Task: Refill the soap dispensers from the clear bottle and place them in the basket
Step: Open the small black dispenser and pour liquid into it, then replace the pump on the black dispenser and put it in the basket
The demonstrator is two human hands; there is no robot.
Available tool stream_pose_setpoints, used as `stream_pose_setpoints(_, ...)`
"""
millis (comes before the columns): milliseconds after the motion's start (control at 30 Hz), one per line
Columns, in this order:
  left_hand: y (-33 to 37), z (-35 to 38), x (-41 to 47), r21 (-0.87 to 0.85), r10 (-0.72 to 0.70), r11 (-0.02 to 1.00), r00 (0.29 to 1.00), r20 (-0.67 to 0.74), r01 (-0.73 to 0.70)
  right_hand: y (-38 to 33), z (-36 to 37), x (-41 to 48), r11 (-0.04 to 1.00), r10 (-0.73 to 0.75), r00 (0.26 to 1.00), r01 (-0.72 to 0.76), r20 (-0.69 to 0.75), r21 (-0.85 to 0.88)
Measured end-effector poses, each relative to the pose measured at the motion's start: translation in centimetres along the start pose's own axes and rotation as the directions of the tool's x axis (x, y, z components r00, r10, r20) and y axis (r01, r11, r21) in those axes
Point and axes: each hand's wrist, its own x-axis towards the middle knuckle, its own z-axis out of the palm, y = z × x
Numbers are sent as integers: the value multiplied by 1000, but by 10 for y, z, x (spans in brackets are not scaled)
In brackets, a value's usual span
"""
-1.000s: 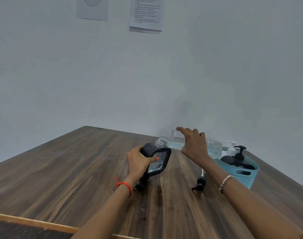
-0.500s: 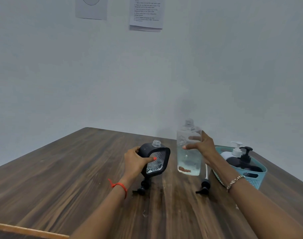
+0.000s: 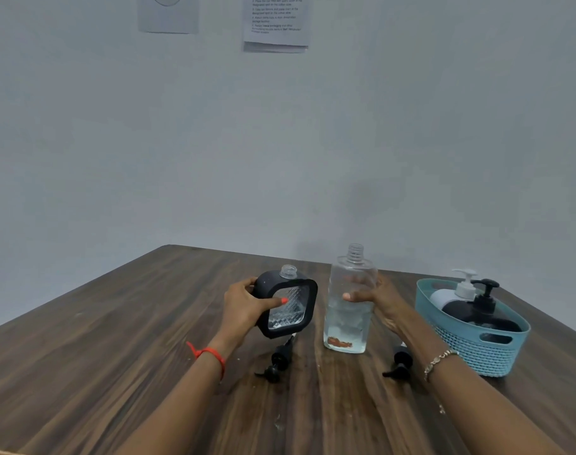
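Observation:
My left hand [image 3: 244, 307] grips a black square soap dispenser [image 3: 288, 305] with a clear patterned front and an open neck, held tilted just above the table. The clear bottle [image 3: 349, 310], uncapped and about one third full, stands upright on the table to its right. My right hand [image 3: 378, 300] is wrapped around the bottle's right side. Two black pump heads lie on the table: one pump [image 3: 278, 361] below the dispenser, the other pump [image 3: 400, 364] beside my right forearm. A teal basket [image 3: 477, 343] at the right holds a white dispenser [image 3: 460, 289] and a black dispenser [image 3: 483, 307].
The wooden table [image 3: 116, 356] meets a white wall at its far edge. Small wet drops [image 3: 278, 421] mark the wood near me. Two paper sheets [image 3: 275, 21] hang on the wall above.
The clear bottle went from tipped sideways over the dispenser's neck to upright, then came down to stand on the table. My left hand has kept hold of the dispenser.

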Motion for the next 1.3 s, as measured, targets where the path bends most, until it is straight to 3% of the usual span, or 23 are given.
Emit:
stream_pose_setpoints(100, -1, -4, 2, -25, -24, 999, 999, 36, 25, -8, -2, -1, 990, -14, 998, 24, 68, -139)
stream_pose_setpoints(200, -4, -6, 5, -46, -46, 998, 998, 41, 47, -22, 10, -5, 951, -164, 980, 126, -116, -284)
stream_pose_setpoints(233, -5, -7, 7, -56, -54, 997, 998, 36, 56, -26, 17, -10, 917, -304, 928, 224, -214, -330)
stream_pose_setpoints(300, -7, -9, 9, -81, -65, 994, 998, 23, 67, -28, 33, -23, 737, -630, 727, 447, -274, -508)
stream_pose_setpoints(367, -9, -12, 11, -96, -70, 993, 997, 15, 71, -19, 47, -33, 440, -825, 564, 599, -37, -669)
stream_pose_setpoints(433, -9, -15, 12, -111, -67, 992, 998, 10, 67, 1, 61, -41, 231, -717, 595, 694, 363, -682)
stream_pose_setpoints(500, -8, -19, 13, -128, -62, 990, 998, 1, 62, 21, 74, -51, 162, -348, 698, 703, 626, -693)
stream_pose_setpoints(533, -8, -21, 13, -133, -61, 989, 998, -6, 59, 32, 78, -53, 106, -233, 703, 705, 672, -701)
stream_pose_setpoints(633, -7, -25, 13, -134, -64, 989, 998, -18, 61, 51, 91, -51, 16, -120, 699, 711, 705, -703)
stream_pose_setpoints(767, -6, -31, 11, -147, -63, 987, 998, -16, 59, 59, 99, -45, 56, -121, 694, 718, 709, -694)
stream_pose_setpoints(800, -6, -32, 11, -155, -63, 986, 998, -18, 60, 56, 98, -44, 125, -157, 696, 718, 701, -684)
stream_pose_setpoints(900, -5, -37, 9, -162, -67, 985, 997, -25, 62, 26, 96, -48, 472, -315, 763, 641, 564, -605)
stream_pose_setpoints(1000, -3, -39, 8, -162, -55, 985, 998, -11, 53, -19, 92, -51, 776, -415, 875, 483, 248, -405)
stream_pose_setpoints(1033, -2, -39, 8, -162, -50, 986, 999, -3, 48, -35, 90, -50, 832, -435, 886, 464, 160, -306)
stream_pose_setpoints(1167, 5, -33, 3, -150, -40, 988, 998, 48, 47, -97, 87, -43, 833, -553, 826, 546, -107, -94)
stream_pose_setpoints(1300, 14, -27, -4, -129, -44, 990, 990, 132, 61, -126, 90, -33, 812, -584, 798, 574, -150, -106)
